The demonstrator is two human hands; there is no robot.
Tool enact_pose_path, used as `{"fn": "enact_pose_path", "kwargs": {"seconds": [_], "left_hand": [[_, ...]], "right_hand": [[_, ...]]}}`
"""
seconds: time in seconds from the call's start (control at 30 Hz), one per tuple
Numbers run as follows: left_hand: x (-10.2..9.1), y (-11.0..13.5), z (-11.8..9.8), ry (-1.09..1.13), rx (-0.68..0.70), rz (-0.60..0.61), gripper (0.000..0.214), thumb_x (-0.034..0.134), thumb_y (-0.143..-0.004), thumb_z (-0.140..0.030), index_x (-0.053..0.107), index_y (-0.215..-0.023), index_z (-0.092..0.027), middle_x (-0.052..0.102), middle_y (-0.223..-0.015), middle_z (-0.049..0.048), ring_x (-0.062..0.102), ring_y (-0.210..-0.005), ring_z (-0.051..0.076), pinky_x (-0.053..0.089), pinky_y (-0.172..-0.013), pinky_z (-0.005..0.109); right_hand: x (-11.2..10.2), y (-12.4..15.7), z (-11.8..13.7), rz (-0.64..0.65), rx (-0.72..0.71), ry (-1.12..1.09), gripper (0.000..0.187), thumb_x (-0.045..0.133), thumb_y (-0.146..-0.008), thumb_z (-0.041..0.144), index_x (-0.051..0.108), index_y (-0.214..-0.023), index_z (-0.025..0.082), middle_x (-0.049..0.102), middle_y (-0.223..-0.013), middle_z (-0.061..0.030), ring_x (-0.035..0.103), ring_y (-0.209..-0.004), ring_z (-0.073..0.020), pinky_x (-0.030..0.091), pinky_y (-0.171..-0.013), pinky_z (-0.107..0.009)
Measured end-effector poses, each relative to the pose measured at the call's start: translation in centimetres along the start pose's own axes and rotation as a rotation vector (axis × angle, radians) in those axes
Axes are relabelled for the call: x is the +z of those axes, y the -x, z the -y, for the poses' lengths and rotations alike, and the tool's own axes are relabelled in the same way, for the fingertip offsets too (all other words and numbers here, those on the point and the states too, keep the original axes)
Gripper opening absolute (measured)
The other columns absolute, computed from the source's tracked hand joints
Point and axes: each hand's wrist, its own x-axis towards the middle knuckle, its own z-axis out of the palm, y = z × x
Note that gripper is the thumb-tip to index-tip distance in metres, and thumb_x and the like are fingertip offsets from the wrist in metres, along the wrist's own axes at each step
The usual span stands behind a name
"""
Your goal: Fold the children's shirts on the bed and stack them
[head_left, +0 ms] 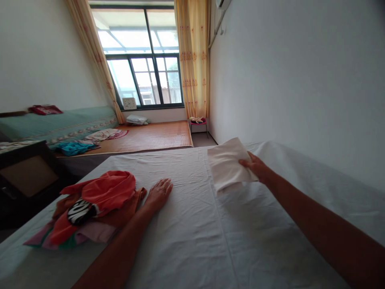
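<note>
My right hand (254,165) grips the right edge of a folded white cloth (227,162), thumb on top, and holds it at the far right part of the white sheet (192,224). The cloth looks like a folded garment, but its exact kind does not show. On the sheet my left hand (159,192) lies flat, palm down, fingers stretched out and holding nothing. Left of that hand and forearm sits a heap of crumpled clothes (110,190), with coral red, brown, pink and green pieces and a black-and-white print.
A white wall (294,88) runs along the right side. Beyond the sheet is a bed with a brown mat (162,134), bearing a blue cloth (75,147) and other cloths. A dark cabinet (27,180) stands at left, and a small stool (199,122) near the window.
</note>
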Motion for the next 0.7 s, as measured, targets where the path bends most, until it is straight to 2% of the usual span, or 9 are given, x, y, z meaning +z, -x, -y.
{"fn": "enact_pose_path", "kwargs": {"seconds": [0.13, 0.2, 0.27, 0.3, 0.37, 0.4, 0.5, 0.57, 0.7], "left_hand": [[-0.3, -0.3, -0.7, -0.071, -0.021, 0.085, 0.057, 0.024, -0.095, -0.047, 0.038, -0.143, -0.019, 0.032, -0.151, 0.0069, 0.024, -0.141, 0.023, 0.020, -0.114, 0.043], [-0.6, -1.0, -0.9, -0.093, -0.053, 0.147, 0.060, 0.023, -0.094, -0.048, 0.030, -0.147, -0.020, 0.023, -0.154, 0.0060, 0.018, -0.143, 0.024, 0.017, -0.114, 0.044], [-0.7, -1.7, -1.0, -0.103, -0.085, 0.196, 0.062, 0.021, -0.094, -0.050, 0.024, -0.149, -0.020, 0.016, -0.156, 0.0045, 0.013, -0.144, 0.024, 0.015, -0.114, 0.044], [-0.7, -2.1, -1.0, -0.105, -0.096, 0.212, 0.063, 0.019, -0.094, -0.050, 0.022, -0.149, -0.021, 0.014, -0.157, 0.0038, 0.011, -0.144, 0.024, 0.014, -0.114, 0.045], [-0.6, -2.7, -0.9, -0.107, -0.105, 0.223, 0.063, 0.018, -0.094, -0.051, 0.020, -0.150, -0.022, 0.012, -0.157, 0.0034, 0.009, -0.144, 0.024, 0.014, -0.114, 0.045], [-0.5, -2.8, -0.9, -0.108, -0.104, 0.219, 0.064, 0.018, -0.094, -0.051, 0.020, -0.150, -0.022, 0.012, -0.157, 0.0034, 0.009, -0.144, 0.024, 0.013, -0.114, 0.045], [-0.2, -2.8, -0.6, -0.109, -0.099, 0.191, 0.064, 0.018, -0.094, -0.052, 0.021, -0.149, -0.022, 0.014, -0.157, 0.0039, 0.010, -0.144, 0.024, 0.014, -0.114, 0.044], [-0.1, -2.7, -0.5, -0.106, -0.086, 0.166, 0.062, 0.018, -0.094, -0.052, 0.023, -0.149, -0.022, 0.016, -0.156, 0.0039, 0.012, -0.144, 0.023, 0.015, -0.114, 0.044], [-0.1, -1.9, -0.8, -0.112, -0.066, 0.130, 0.058, 0.020, -0.096, -0.046, 0.029, -0.147, -0.021, 0.021, -0.155, 0.0068, 0.017, -0.143, 0.024, 0.018, -0.113, 0.044]], "right_hand": [[-13.9, -1.0, -2.5, -0.110, 0.115, 0.195, 0.051, 0.059, -0.079, 0.032, 0.049, -0.127, 0.020, 0.067, -0.113, -0.0129, 0.066, -0.090, -0.0247, 0.053, -0.073, -0.034], [-20.0, -1.3, -4.5, -0.113, 0.168, 0.440, 0.058, 0.057, -0.081, 0.034, 0.044, -0.134, 0.017, 0.064, -0.118, -0.0173, 0.066, -0.094, -0.0275, 0.053, -0.075, -0.037], [-24.0, -1.7, -6.5, -0.269, 0.205, 0.824, 0.066, 0.057, -0.079, 0.034, 0.040, -0.137, 0.007, 0.059, -0.121, -0.0262, 0.062, -0.102, -0.0341, 0.050, -0.082, -0.044], [-24.9, -1.9, -7.4, -0.315, 0.207, 0.908, 0.067, 0.056, -0.079, 0.035, 0.040, -0.137, 0.006, 0.054, -0.127, -0.0288, 0.056, -0.110, -0.0386, 0.047, -0.087, -0.051], [-24.7, -2.2, -8.9, -0.357, 0.171, 1.064, 0.063, 0.050, -0.081, 0.041, 0.044, -0.135, 0.009, 0.046, -0.137, -0.0263, 0.043, -0.124, -0.0424, 0.037, -0.095, -0.059], [-23.7, -2.3, -9.6, -0.320, 0.128, 1.115, 0.060, 0.045, -0.084, 0.045, 0.046, -0.135, 0.014, 0.044, -0.141, -0.0217, 0.038, -0.129, -0.0407, 0.034, -0.099, -0.060], [-19.3, -2.0, -12.0, -0.086, 0.003, 1.249, 0.057, 0.031, -0.088, 0.052, 0.046, -0.136, 0.023, 0.044, -0.144, -0.0094, 0.036, -0.134, -0.0295, 0.028, -0.109, -0.051], [-17.2, -1.6, -13.7, -0.014, -0.014, 1.268, 0.058, 0.029, -0.088, 0.053, 0.043, -0.138, 0.027, 0.042, -0.146, -0.0061, 0.034, -0.135, -0.0283, 0.024, -0.111, -0.052], [-17.1, -2.1, -15.4, 0.015, -0.002, 1.265, 0.058, 0.033, -0.086, 0.053, 0.047, -0.137, 0.027, 0.041, -0.146, -0.0100, 0.035, -0.134, -0.0337, 0.025, -0.106, -0.060]]}}
